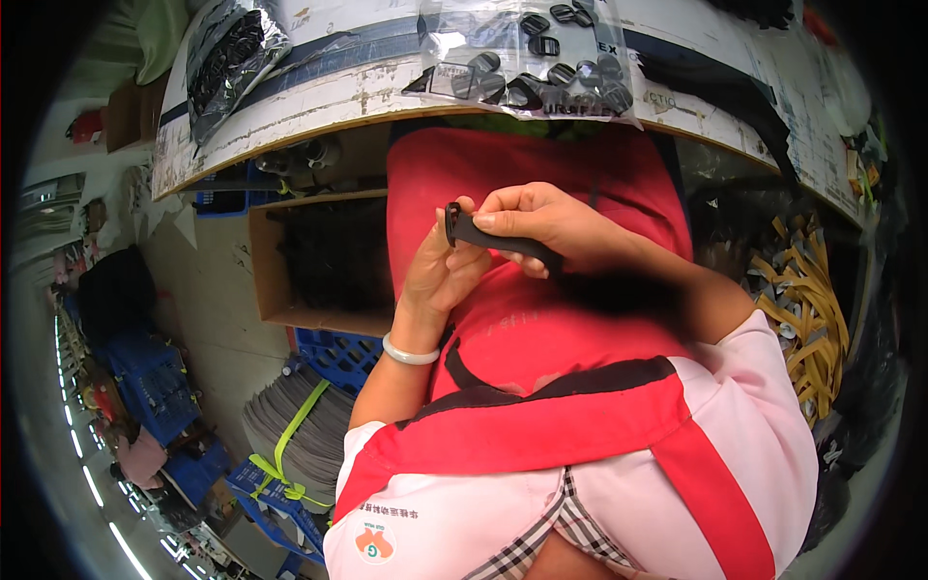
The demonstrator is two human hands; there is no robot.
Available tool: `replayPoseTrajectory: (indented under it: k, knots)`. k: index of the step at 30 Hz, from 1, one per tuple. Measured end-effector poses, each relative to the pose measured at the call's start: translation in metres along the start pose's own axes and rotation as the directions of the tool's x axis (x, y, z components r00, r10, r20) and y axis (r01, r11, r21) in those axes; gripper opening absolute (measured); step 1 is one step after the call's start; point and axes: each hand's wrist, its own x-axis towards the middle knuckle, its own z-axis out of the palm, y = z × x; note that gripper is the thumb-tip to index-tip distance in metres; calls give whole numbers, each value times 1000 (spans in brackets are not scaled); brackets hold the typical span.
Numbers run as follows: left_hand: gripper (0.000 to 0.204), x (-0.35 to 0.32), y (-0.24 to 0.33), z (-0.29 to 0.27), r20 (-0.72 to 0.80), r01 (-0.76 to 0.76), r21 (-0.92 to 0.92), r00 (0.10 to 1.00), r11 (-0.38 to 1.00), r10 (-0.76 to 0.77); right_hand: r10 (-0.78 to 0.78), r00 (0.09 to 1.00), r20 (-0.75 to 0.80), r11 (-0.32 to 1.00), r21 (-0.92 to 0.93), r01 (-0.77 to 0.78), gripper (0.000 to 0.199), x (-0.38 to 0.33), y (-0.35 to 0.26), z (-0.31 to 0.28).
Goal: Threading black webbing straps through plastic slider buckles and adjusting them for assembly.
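While the left hand (441, 274) grips a small black buckle (452, 218) between bent fingers, the right hand (549, 220) pinches a flat, plain black strap (505, 242) beside it.

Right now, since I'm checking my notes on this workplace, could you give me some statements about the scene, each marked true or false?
1. The bare left hand and bare right hand both touch a flat black strap. True.
2. A rounded white bangle circles the right wrist. False: it circles the left wrist.
3. A clear plastic bag of black buckles lies on the white worktable. True.
4. The person's cloth apron is plain blue. False: the apron is red.
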Motion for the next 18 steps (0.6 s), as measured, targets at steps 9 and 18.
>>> replayPoseTrajectory:
  k: [9,18]
  knots:
    - [31,12,-2,9,-76,-44,152,996,987,56,-12,987,-162,999,-38,5,20,-1,-1,-2]
    - [25,23,1,8,-154,-17,320,986,947,69,-69,986,-155,990,110,87,18,5,8,-4]
